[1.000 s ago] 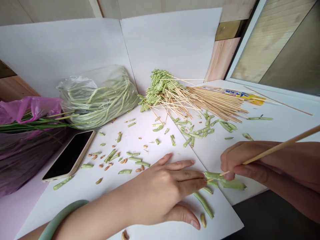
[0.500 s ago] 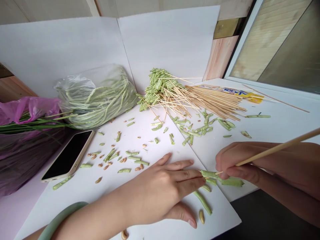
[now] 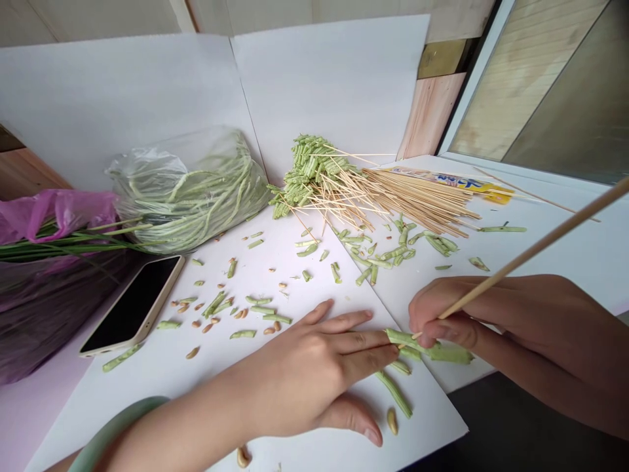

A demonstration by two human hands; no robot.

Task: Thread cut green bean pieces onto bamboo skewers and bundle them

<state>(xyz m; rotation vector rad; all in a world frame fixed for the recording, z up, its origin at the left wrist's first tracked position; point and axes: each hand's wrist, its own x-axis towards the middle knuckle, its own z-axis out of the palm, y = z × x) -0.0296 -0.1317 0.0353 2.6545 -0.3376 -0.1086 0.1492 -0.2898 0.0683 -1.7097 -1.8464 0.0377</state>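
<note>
My left hand (image 3: 329, 370) lies flat with its fingers spread, its fingertips pressing on the ends of cut green bean pieces (image 3: 449, 353) near the board's right edge. A wooden skewer (image 3: 521, 252) is pinched in my right hand (image 3: 491, 321); its tip meets the bean pieces beside my left fingertips. How far it goes into them I cannot tell. Below lie a longer bean piece (image 3: 394, 392) and a pale seed (image 3: 392, 421).
Skewered bean pieces (image 3: 312, 170) are piled at the back, beside loose skewers (image 3: 422, 196). Cut bits and seeds are scattered over the white board (image 3: 162, 387). At left are a phone (image 3: 132, 305), a clear bag of long beans (image 3: 191, 196) and a purple bag (image 3: 54, 301).
My right hand has moved slightly left, and the skewer in it is now tilted more steeply. My left hand stays nearly in place. The whole view has shifted a little.
</note>
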